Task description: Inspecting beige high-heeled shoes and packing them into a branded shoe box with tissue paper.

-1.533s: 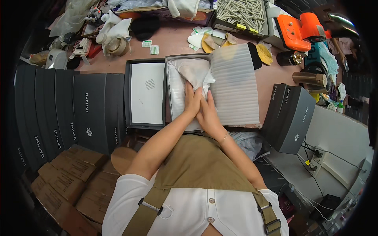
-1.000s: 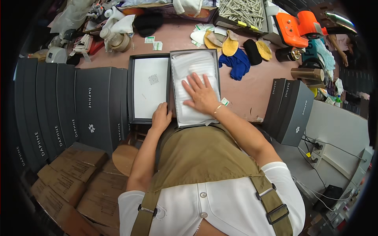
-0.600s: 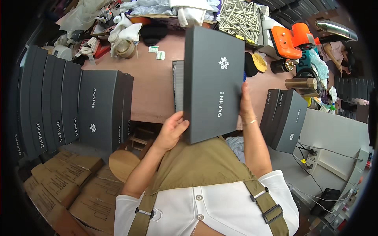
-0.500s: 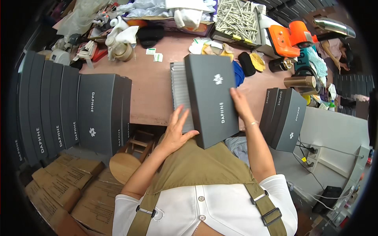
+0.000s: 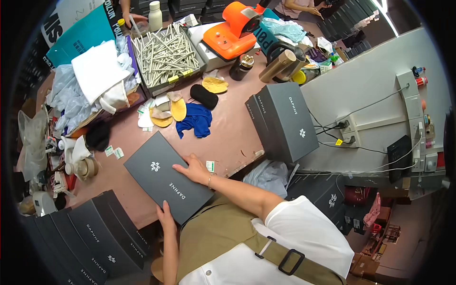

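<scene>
A dark grey shoe box (image 5: 164,183) with its lid on lies at the near edge of the pinkish table (image 5: 228,137), close against my apron. White print shows on the lid. At its near left edge my left hand (image 5: 167,219) grips the side, the other fingers partly hidden. My right hand (image 5: 194,172) holds the opposite edge, with a fingertip over the lid and a bracelet at the wrist. Beyond the box lie a blue cloth (image 5: 194,119), a black rounded pad (image 5: 204,97) and yellow insole-like pieces (image 5: 178,110).
More grey shoe boxes stand at the right (image 5: 289,123) and lower left (image 5: 102,228). Farther back are a tray of whitish sticks (image 5: 166,59), an orange device (image 5: 230,35), a bronze flask (image 5: 280,65) and white cloths (image 5: 99,66). Cables run along the right wall.
The lid, earlier askew with tissue paper showing at the left, now covers the box. My view has turned to the right. My left hand has moved from the open part to the near edge.
</scene>
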Tool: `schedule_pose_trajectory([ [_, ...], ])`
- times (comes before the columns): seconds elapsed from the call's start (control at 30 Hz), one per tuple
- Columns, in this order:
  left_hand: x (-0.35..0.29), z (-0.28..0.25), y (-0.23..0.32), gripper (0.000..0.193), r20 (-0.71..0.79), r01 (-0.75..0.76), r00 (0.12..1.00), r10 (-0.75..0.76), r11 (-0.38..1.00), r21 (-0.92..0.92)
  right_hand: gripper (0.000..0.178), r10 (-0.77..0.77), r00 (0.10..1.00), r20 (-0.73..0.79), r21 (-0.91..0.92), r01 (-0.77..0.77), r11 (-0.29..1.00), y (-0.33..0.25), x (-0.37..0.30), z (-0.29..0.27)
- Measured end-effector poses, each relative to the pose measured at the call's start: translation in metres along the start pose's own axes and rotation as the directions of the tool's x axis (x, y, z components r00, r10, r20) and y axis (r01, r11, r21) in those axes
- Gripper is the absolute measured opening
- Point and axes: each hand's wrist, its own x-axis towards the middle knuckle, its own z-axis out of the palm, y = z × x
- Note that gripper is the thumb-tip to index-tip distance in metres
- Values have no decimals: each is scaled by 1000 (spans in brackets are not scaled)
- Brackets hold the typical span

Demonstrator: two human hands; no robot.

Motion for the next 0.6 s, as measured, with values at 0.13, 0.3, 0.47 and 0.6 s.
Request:
schedule_pose_trajectory([
  [0.13, 10, -10, 37, 43, 142, 166, 979, -144, 974, -156, 81, -21, 998, 65, 128, 13, 992, 3, -10, 7],
  [0.3, -33, 123, 92, 52, 430, -46, 900, 76, 996, -80, 83, -201, 977, 67, 313, 170, 934, -40, -75, -218],
  [0.47, -81, 248, 145, 78, 844, -537, 468, 261, 843, 37, 66, 204, 976, -69, 576, -128, 807, 16, -133, -429],
  [0.6, -81, 236, 134, 70, 825, -697, 473, 309, 704, 136, 57, 412, 885, -216, 267, -353, 897, 65, -132, -467],
])
